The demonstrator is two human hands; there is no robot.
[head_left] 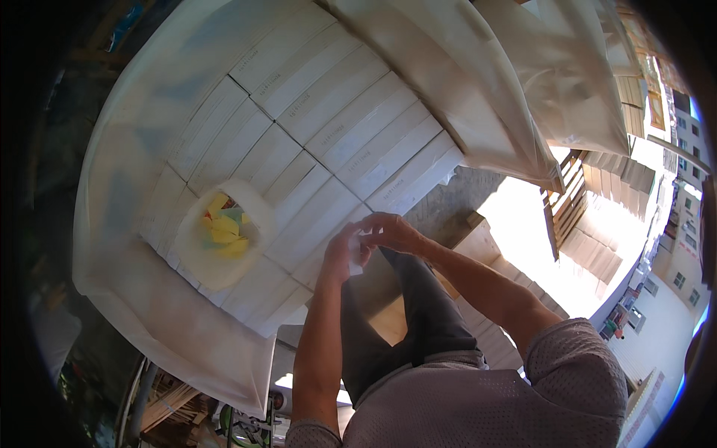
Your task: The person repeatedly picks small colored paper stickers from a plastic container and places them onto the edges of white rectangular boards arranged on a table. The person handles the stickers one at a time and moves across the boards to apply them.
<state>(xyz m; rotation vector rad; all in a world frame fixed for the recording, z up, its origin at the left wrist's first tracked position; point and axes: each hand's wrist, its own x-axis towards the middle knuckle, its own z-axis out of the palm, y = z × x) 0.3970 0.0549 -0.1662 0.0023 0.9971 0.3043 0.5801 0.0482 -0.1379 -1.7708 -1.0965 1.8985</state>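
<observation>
My left hand [343, 251] and my right hand [391, 232] meet in front of my body at the near right edge of a stack of white boxes [328, 104]. Closed fingers of the left hand hold a small, thin white piece [355, 263], which looks like paper or film. The right hand's fingers pinch at the upper end of the same piece, close against the left fingertips. To the left, on top of the boxes, rests a pale translucent bag [196, 257] with yellow and greenish scraps [226, 228] inside.
Translucent plastic sheeting [172, 336] drapes around the stack, and more sheeting [478, 67] hangs at the far right. Right of me stand rows of light-coloured blocks or boxes [601, 254] and a wooden pallet [565, 201]. Thin wooden sticks [168, 403] lie at the lower left.
</observation>
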